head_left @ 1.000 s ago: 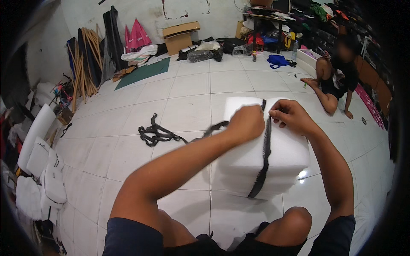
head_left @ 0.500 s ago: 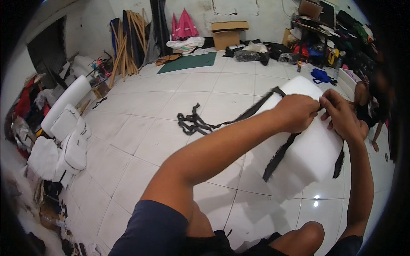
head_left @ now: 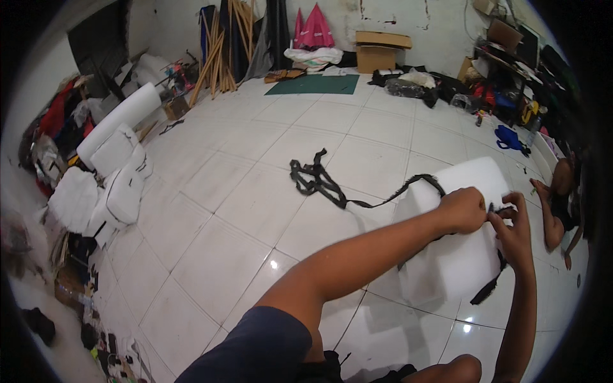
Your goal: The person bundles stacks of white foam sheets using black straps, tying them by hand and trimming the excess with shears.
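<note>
A white foam-like block [head_left: 463,274] rests on the tiled floor in front of me, to the right. A frayed black fabric strip [head_left: 488,291] runs around it, and one end hangs down its near right side. From the block's far left side the strip trails onto the floor, ending in a loose tangle [head_left: 340,200]. My left hand [head_left: 464,210] is closed in a fist on the strip above the block's top. Close beside it, my right hand [head_left: 514,235] pinches a part of the strip between bent fingers. The exact knot or crossing is hidden by the fingers.
White padded pieces [head_left: 120,191] and a long white roll [head_left: 118,124] are piled at the left. A green mat [head_left: 313,84] lies by the back wall near a cardboard box [head_left: 377,59]. Another person's leg [head_left: 550,217] is at the far right, near a blue cloth item [head_left: 509,137].
My view has swung left, so the room sits further right in the picture. Both hands stay at the block with the strip, and the right-hand fingers have shifted and bent around it.
</note>
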Motion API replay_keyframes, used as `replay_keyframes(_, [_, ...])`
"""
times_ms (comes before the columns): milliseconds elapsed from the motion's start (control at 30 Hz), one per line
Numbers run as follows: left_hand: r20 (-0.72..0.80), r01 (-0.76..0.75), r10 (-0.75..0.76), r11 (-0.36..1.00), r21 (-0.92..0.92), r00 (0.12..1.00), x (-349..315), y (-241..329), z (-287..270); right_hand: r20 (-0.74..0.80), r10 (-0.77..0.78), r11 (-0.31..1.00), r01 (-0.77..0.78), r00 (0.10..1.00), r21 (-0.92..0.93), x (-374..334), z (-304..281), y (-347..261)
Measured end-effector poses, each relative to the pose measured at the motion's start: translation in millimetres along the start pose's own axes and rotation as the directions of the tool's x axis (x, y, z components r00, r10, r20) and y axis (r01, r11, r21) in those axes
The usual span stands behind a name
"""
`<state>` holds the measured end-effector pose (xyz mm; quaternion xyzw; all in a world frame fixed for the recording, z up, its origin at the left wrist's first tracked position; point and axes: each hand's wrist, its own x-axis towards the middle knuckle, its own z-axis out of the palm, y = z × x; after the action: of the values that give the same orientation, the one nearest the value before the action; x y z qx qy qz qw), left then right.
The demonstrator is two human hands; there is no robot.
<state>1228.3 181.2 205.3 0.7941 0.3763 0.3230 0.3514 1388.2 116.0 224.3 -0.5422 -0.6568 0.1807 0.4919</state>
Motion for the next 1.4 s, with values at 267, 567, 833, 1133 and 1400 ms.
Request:
replay_keyframes(267, [0.132, 0.059, -0.037, 0.983, -0.173, 0.991, -10, 1, -10, 0.145, -0.213, 0.923, 0.248, 0.966, -0.294, -21, 8, 8])
replay_keyframes(567, [0.075, -0.057, 0.064, 0.994, -0.091, 0.995, -18, 0, -7, 0.221, -0.363, 0.725, 0.424, 0.905, -0.543, -27, -6, 7])
replay_keyframes(833, [0.155, -0.187, 0.187, 0.982, -0.011, 0.970, -52, -1, -22, 0.380, -0.403, 0.589, 0.554, 0.832, -0.589, -34, -19, 16])
replay_keyframes(1133, [0.446, 0.311, -0.265, 0.950, -0.030, 0.855, -57, 7, -49, 0.541, -0.397, 0.621, 0.651, 0.742, -0.437, -89, -13, -24])
replay_keyframes(1400, [0.539, 0.618, -0.390, 0.704, -0.348, 0.747, -79, 46, 21, 0.182, -0.579, 0.722, 0.604, 0.794, -0.336, -132, -3, -21])
